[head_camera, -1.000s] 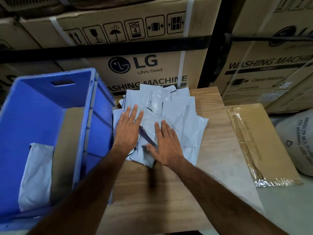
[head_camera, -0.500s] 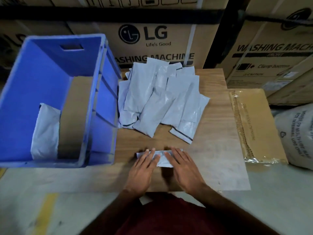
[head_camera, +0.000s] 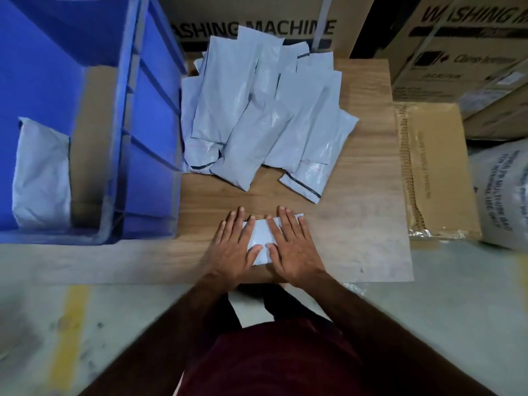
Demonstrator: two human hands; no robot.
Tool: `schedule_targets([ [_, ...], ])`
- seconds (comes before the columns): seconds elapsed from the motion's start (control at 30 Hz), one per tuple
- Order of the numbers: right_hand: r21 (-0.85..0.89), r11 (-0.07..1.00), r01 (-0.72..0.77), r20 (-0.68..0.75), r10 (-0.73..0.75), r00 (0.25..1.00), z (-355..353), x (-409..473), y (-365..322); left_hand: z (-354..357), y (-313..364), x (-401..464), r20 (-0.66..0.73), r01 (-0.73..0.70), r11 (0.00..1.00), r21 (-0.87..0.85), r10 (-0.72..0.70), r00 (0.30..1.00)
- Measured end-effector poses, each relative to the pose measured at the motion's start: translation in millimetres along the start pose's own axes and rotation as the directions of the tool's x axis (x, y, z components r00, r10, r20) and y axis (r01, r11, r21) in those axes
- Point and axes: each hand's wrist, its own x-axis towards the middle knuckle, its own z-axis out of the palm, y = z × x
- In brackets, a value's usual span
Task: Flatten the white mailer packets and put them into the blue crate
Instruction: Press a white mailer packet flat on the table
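One white mailer packet (head_camera: 262, 238) lies near the front edge of the wooden table (head_camera: 357, 224). My left hand (head_camera: 232, 250) and my right hand (head_camera: 292, 247) press flat on it side by side, fingers straight, covering most of it. A pile of several white packets (head_camera: 257, 118) lies overlapping at the back of the table. The blue crate (head_camera: 148, 132) stands at the left, with one white packet (head_camera: 43, 172) and a brown cardboard piece (head_camera: 91, 138) inside.
Large LG washing machine cartons (head_camera: 285, 21) wall off the back and right. A flat brown cardboard bundle in plastic wrap (head_camera: 434, 172) lies right of the table, with a white sack (head_camera: 503, 195) beyond it. Grey floor with a yellow line (head_camera: 68, 332) runs below.
Both hands left the pile and brought one packet to the table's front edge; they now lie flatter and further over it. The camera has tilted downward.
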Motion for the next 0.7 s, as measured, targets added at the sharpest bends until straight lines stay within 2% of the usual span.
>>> schedule_targets([
  [0.27, -0.019, 1.000, 0.005, -0.036, -0.005, 0.999, 15, 3, 1, 13, -1, 4, -0.076, -0.032, 0.999, -0.010, 0.031, 0.997],
  [0.47, 0.069, 0.998, 0.012, -0.053, -0.009, 0.999, 10, 1, 2, 7, -11, 5, -0.025, -0.102, 0.994, 0.044, 0.103, 0.994],
  [0.6, 0.092, 0.995, -0.027, -0.084, 0.035, 0.996, 6, -17, 20, 0, 1, 5, -0.076, -0.106, 0.987, 0.124, 0.116, 0.990],
  [0.7, 0.044, 0.998, -0.035, -0.070, 0.039, 0.997, 11, -21, 23, 6, 19, -1, -0.070, -0.184, 0.981, 0.062, 0.188, 0.980],
])
